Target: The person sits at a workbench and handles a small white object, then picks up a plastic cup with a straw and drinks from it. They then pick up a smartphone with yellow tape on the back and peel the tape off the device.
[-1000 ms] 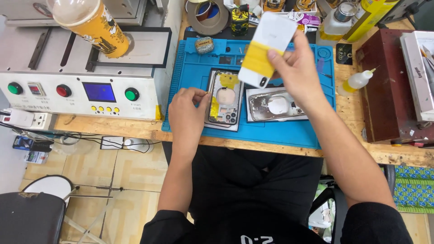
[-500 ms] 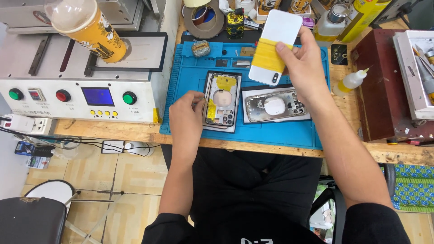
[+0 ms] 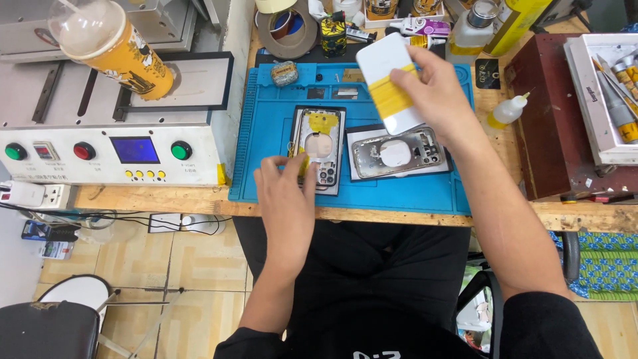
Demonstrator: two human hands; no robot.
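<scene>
The left hand (image 3: pixel 287 199) is resting on the blue work mat (image 3: pixel 266 133), its fingers (image 3: pixel 307 163) pinching a small yellow tab at the lower left edge of the open phone housing (image 3: pixel 318 143), which is lying flat and upright on a dark backing near the middle of the mat. The right hand (image 3: pixel 435 93) is raised above the far side of the mat, its fingers closed around a white phone back panel (image 3: pixel 389 80) that is wrapped across the middle with a band of yellow tape; the panel is tilted and held in the air, clear of the mat. Just below that hand, a second phone frame (image 3: pixel 397 154) with a white round pad in its middle is lying sideways on a pale sheet, just beside the first housing. The mat is sitting on a wooden surface (image 3: pixel 166 198). To the left, a grey machine (image 3: pixel 106 153) with a blue screen and red and green buttons is carrying an orange drink cup (image 3: pixel 113 50). A small squeeze bottle (image 3: pixel 505 112) is lying near the right edge of the mat, beside a dark red box (image 3: pixel 551 119)
</scene>
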